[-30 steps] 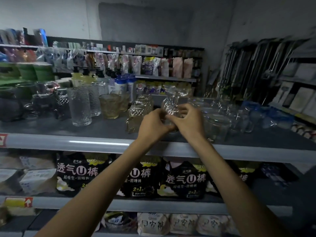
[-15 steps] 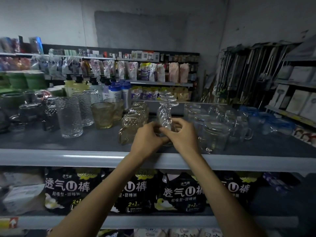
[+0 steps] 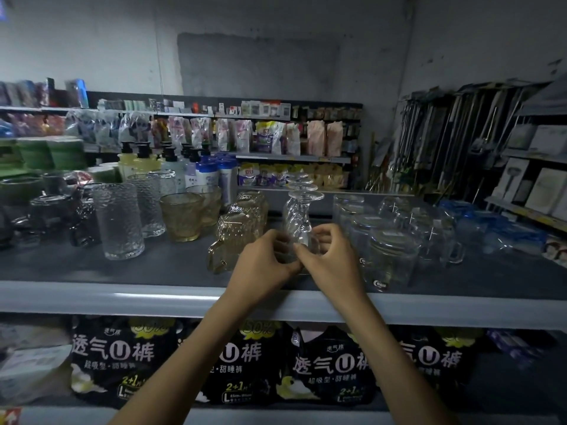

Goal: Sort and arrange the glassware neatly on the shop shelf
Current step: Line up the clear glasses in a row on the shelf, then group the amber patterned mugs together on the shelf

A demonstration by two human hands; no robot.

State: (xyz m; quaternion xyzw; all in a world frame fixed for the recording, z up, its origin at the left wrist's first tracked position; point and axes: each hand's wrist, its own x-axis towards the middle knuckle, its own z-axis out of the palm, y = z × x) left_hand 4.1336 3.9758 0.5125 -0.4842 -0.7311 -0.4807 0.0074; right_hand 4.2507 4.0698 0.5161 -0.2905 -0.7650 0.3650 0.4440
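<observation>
Shelf: long grey shelf, glassware all along it.
Mugs: clear mugs at 3 o'clock from the goblet, just beside it.
Tumbler: tall bumpy tumbler well off at 9 o'clock.
Amber: amber mug at 9 o'clock, right by the left hand.
Left: left hand has its fingers curled, pinching the goblet's lower end.
Right: right hand is doing the same from the other side.
Glass: goblet upside down, foot at 12 o'clock, mid-shelf near the front edge.

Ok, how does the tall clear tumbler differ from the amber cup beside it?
The tumbler is colourless and tall; the amber cup is yellowish, shorter and flares toward its rim. The tumbler stands nearer the shelf edge than the cup. Both are textured glass, standing upright.
</observation>
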